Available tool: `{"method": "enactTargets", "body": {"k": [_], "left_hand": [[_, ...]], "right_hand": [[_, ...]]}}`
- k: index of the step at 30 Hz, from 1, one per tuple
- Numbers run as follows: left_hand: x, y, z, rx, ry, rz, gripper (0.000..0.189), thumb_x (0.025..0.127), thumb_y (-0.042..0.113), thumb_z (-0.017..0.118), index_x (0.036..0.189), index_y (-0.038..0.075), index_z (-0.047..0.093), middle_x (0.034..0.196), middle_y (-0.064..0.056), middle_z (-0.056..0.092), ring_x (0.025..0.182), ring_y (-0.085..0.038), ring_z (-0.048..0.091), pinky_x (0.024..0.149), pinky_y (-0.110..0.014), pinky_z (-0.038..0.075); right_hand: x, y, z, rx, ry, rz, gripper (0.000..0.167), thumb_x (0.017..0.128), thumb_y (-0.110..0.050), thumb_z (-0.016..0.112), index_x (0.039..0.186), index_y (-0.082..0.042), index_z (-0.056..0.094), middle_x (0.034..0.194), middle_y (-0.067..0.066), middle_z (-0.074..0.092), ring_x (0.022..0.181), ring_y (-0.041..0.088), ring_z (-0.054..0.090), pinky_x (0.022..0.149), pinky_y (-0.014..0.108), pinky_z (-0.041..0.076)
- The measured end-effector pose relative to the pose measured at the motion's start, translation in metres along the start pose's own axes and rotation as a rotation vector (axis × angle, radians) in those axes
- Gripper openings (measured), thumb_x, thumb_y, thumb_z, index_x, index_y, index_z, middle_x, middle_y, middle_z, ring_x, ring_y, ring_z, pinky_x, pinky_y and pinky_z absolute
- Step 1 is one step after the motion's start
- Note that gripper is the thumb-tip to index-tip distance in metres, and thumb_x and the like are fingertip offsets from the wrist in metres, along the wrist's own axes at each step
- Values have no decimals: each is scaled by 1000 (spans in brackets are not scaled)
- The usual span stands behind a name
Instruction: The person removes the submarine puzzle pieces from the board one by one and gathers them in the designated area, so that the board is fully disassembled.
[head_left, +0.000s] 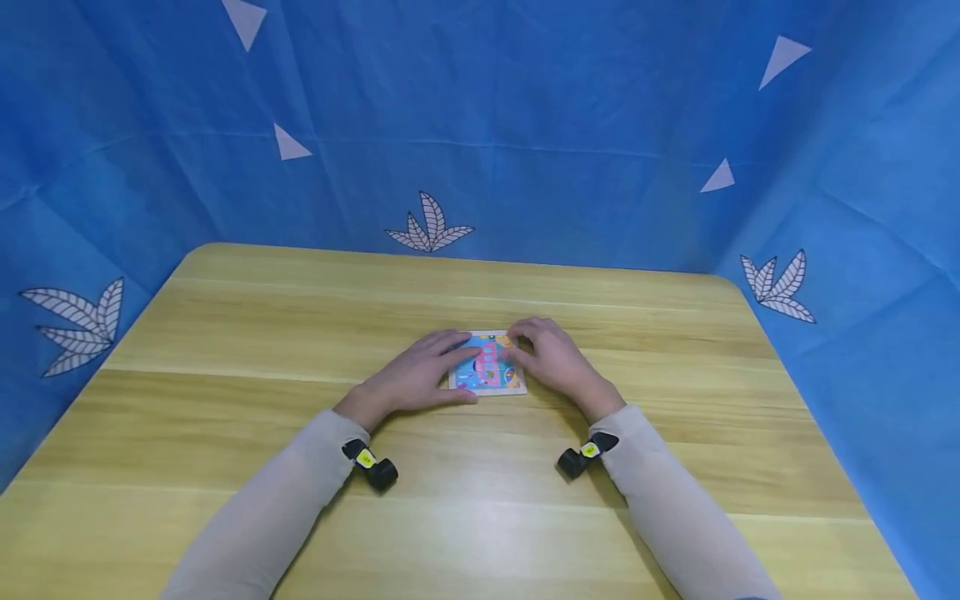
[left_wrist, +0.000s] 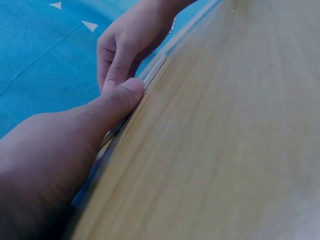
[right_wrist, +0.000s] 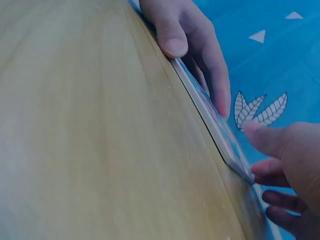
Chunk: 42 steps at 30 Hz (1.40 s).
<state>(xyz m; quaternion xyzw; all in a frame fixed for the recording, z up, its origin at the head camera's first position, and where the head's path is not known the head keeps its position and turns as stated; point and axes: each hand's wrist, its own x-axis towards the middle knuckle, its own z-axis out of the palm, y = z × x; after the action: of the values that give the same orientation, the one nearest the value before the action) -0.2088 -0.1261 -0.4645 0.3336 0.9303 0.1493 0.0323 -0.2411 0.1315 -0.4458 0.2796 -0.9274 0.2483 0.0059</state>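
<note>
A small flat picture board (head_left: 489, 385) with a pale frame and a bright blue, pink and yellow picture lies on the table. My left hand (head_left: 420, 371) holds it from the left, the thumb at the near edge and fingers reaching over the picture and far edge. In the right wrist view the left thumb (right_wrist: 175, 46) rests on the frame's edge. At the board's right side is my right hand (head_left: 553, 357), fingers bent over its upper right part. A gap shows between the right thumb (right_wrist: 265, 139) and fingers, with nothing visible in it.
The board lies on a wooden table (head_left: 480, 500) with rounded far corners. A blue cloth (head_left: 525, 108) with white triangles and leaf prints hangs behind and along the sides. A black wrist camera (head_left: 380, 472) sits on the left sleeve, another (head_left: 573, 462) on the right.
</note>
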Motion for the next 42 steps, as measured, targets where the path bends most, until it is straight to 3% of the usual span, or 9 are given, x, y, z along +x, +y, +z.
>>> {"method": "enactTargets", "body": {"k": [10,22,28,34,42], "left_hand": [[4,3,-3,40,-17,-13,84,86,77,43,154,27,35,159,-1,27,146,-26,20,118,-44,21],[2,5,2,28,-22,-4,86,86,78,42,153,25,36,158,-1,29,146,-27,20,118,-44,20],[3,5,1,44,-8,-12,86,86,78,42,153,26,35,158,-1,28,146,-25,21,118,-43,21],[1,5,0,1,-11,-37,91,85,77,47,155,21,32,159,-6,24,146,-25,20,117,-42,23],[0,3,-2,-16,-9,-59,95,84,78,47,156,19,28,160,-6,22,146,-26,19,116,-44,26]], "right_hand": [[3,-14,1,-113,5,15,31,99,-23,59,120,0,65,127,16,61,119,35,53,103,45,43],[4,-16,10,-50,22,103,21,102,-18,52,104,0,63,107,13,58,97,28,54,86,42,48],[4,-19,4,-113,46,66,22,101,-13,52,110,1,67,110,14,62,103,30,59,90,42,51],[3,-21,1,-156,58,29,22,100,-10,52,107,2,70,109,14,65,104,31,61,92,43,52],[5,-25,1,-194,21,18,25,98,-6,55,117,2,69,120,16,63,111,34,59,96,44,49]]}}
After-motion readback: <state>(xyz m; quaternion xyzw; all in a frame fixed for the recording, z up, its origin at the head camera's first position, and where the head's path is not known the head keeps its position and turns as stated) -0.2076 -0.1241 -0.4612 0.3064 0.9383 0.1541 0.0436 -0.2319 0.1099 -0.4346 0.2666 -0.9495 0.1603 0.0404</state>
